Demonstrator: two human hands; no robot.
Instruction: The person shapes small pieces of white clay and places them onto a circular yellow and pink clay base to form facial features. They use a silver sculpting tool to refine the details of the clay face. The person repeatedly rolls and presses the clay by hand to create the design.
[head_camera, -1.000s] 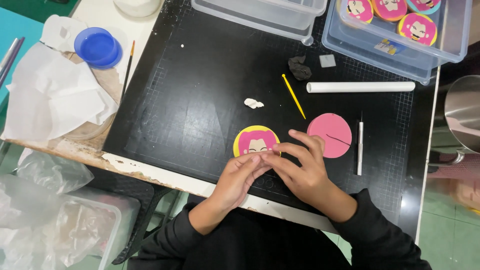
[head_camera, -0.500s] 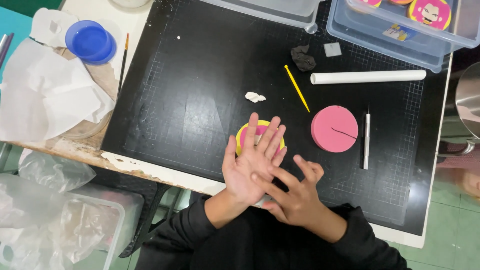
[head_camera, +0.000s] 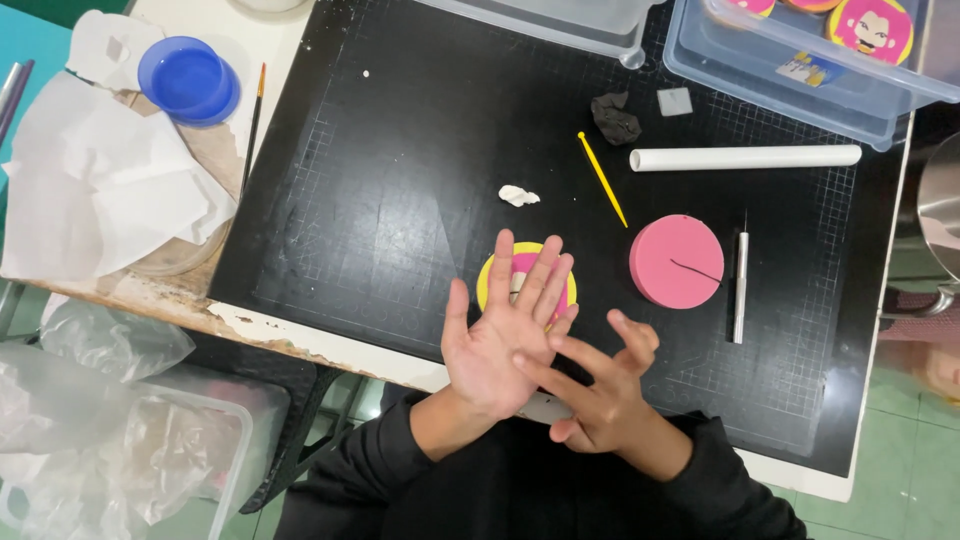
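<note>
Rubbing palms over the yellow disc (head_camera: 527, 270), fingers spread apart, holding nothing.
Raised since before, left hand (head_camera: 495, 345) against right hand (head_camera: 595, 390); one pink disc (head_camera: 677, 261) right, one white roller (head_camera: 745, 158) far.

A black cutting mat (head_camera: 400, 150) is covering most of the worn white table (head_camera: 150, 290). Lying on the mat are a yellow disc (head_camera: 495, 275), a pink disc (head_camera: 675, 260), a white roller (head_camera: 745, 157), a yellow stick (head_camera: 602, 178), a needle tool (head_camera: 740, 285), a white scrap (head_camera: 518, 195) and a dark lump (head_camera: 613, 118). Crumpled paper (head_camera: 90, 190) and a blue cup (head_camera: 187, 80) are sitting on the table's left side.
</note>
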